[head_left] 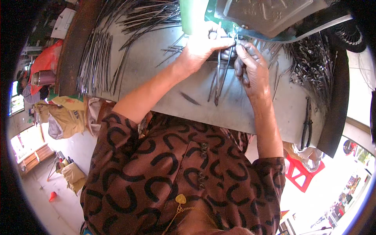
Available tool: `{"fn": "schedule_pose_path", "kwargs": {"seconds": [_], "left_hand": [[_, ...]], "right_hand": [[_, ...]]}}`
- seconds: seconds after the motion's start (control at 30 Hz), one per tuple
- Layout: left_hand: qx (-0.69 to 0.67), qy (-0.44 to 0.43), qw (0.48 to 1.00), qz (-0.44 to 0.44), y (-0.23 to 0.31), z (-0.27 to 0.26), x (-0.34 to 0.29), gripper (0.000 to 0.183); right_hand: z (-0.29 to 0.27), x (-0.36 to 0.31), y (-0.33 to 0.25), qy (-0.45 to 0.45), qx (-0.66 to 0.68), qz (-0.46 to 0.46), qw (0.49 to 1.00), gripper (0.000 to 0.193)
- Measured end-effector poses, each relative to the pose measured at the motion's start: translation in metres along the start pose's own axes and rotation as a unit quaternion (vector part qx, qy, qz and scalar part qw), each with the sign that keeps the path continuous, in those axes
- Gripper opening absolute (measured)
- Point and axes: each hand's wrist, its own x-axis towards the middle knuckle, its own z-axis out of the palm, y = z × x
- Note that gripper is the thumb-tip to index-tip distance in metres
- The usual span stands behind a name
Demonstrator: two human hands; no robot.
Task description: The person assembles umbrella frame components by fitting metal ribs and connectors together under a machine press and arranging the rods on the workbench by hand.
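Under the bright lamp, my left hand (199, 45) is closed, its thumb and fingers pinching a thin metal rod (217, 80) that hangs down toward me. Beside it, my right hand (252, 64) is also closed, thumb against bent fingertips, at the upper part of a second thin dark rod (225, 74). The fingertips of both hands nearly meet just below the machine (266, 17). Glare and the fingers hide the rods' upper ends. Dark smudges mark the fingers of my right hand.
The metal worktable (145, 86) holds a neat row of rods (96, 62) at left and a loose rod pile (150, 19) behind it. Tangled dark metal pieces (311, 58) lie at right, above pliers (307, 123). A raised dark edge (337, 105) bounds the right side.
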Motion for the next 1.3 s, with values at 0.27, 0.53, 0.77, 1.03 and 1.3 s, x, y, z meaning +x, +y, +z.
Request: {"fn": "schedule_pose_path", "kwargs": {"seconds": [0.27, 0.53, 0.77, 1.03, 1.3], "left_hand": [[-0.022, 0.038, 0.999, 0.001, -0.007, 0.005, -0.004, 0.017], [-0.078, 0.040, 0.996, -0.013, -0.005, 0.009, -0.005, 0.015], [-0.018, 0.033, 0.999, 0.011, -0.008, 0.004, -0.005, 0.018], [-0.024, 0.029, 0.999, -0.013, -0.007, 0.002, -0.004, 0.018], [-0.031, 0.029, 0.999, 0.000, -0.001, 0.009, -0.005, 0.018]], "right_hand": [[0.002, 0.000, 0.005, -0.002, 0.029, -0.017, 0.999, 0.018], [0.005, -0.001, 0.003, 0.022, -0.030, -0.036, 0.999, 0.018], [-0.001, 0.002, 0.006, -0.007, 0.015, -0.010, 1.000, 0.019], [-0.006, 0.002, -0.001, -0.037, 0.003, 0.005, 0.999, 0.020], [0.002, -0.003, -0.007, -0.007, -0.044, -0.005, 0.999, 0.021]]}}
